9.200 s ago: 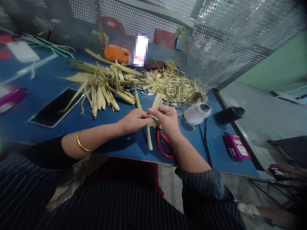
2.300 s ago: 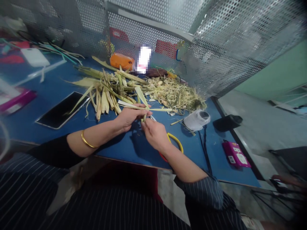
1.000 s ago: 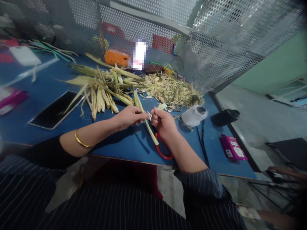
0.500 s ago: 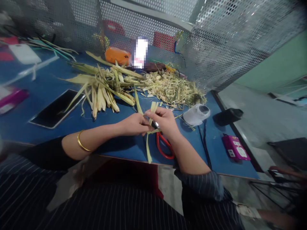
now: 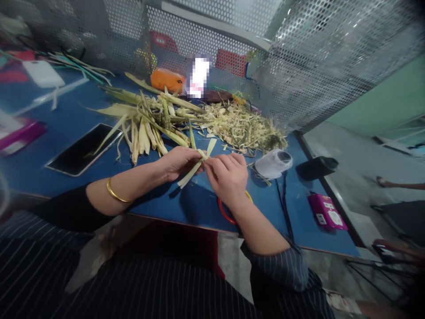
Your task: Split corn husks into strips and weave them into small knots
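Note:
Pale green-yellow strips of corn husk (image 5: 193, 172) cross in a small knot above the blue table. My left hand (image 5: 181, 163) is closed on the strips from the left, thumb near the knot. From the right, my right hand (image 5: 229, 176) pinches them, its fingertips close to my left fingers. One strip end points up and another slants down to the left. Beneath my right wrist lie scissors, only their red and yellow handle (image 5: 226, 212) showing in part. Beyond my hands is a pile of husks (image 5: 142, 133), with a heap of shredded husk (image 5: 239, 122) to its right.
A dark tablet-like slab (image 5: 83, 149) lies at left. To the right are a white-wrapped roll (image 5: 274, 164), a black cylinder (image 5: 317, 168) and a magenta packet (image 5: 328, 212). Behind stand a lit phone screen (image 5: 199, 77), an orange packet (image 5: 167, 81) and a perforated metal screen (image 5: 212, 33).
The husk strips have turned, with the hanging end now slanting left. My right hand has rolled over, knuckles up, and the scissor blade metal seen beside it is now hidden.

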`<state>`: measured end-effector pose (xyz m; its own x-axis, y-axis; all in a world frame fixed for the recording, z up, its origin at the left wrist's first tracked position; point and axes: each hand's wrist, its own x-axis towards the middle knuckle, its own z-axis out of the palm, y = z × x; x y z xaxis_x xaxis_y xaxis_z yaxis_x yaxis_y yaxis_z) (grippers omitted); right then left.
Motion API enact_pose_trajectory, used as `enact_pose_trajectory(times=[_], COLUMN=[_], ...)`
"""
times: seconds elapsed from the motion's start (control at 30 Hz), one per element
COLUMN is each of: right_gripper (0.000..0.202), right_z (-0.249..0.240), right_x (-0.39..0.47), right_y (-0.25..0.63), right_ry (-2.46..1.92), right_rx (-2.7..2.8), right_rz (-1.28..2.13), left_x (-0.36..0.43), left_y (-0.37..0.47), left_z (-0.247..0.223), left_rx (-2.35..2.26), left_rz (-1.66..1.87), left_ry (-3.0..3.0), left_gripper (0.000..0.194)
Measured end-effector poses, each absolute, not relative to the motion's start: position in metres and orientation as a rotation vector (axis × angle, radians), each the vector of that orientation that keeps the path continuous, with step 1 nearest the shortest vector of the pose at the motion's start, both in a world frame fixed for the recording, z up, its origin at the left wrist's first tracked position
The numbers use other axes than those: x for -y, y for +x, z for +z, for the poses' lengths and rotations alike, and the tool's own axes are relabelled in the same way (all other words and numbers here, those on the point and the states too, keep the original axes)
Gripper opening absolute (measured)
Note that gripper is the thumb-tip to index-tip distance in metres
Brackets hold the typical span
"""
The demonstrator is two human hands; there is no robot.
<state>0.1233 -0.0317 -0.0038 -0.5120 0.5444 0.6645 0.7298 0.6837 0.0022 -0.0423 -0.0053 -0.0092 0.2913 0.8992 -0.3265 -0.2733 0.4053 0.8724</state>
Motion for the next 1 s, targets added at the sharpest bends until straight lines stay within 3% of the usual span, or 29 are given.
enact_pose_trajectory(times=[0.37, 0.53, 0.67, 0.87, 1.0], right_gripper=[0.012, 0.011, 0.012, 0.022, 0.018], right_z=[-0.005, -0.006, -0.007, -0.012, -0.011], right_x=[0.032, 0.032, 0.032, 0.035, 0.034], right_y=[0.124, 0.124, 0.122, 0.115, 0.115], right_ry=[-1.059, -1.020, -1.028, -0.688, -0.748], right_rx=[2.111, 2.128, 2.164, 2.487, 2.373], right_rz=[-0.320, -0.336, -0.435, -0.639, -0.382], left_x=[0.009, 0.009, 0.008, 0.010, 0.012], left_y=[-0.052, -0.051, -0.048, -0.043, -0.040], left_z=[0.003, 0.000, -0.002, -0.002, -0.006], left_rx=[-0.830, -0.896, -0.952, -0.931, -0.966], left_rz=[0.891, 0.934, 1.003, 1.042, 1.083], left_ry=[0.898, 0.935, 0.888, 0.783, 0.802], left_gripper=[0.008, 0.026, 0.029, 0.030, 0.037])
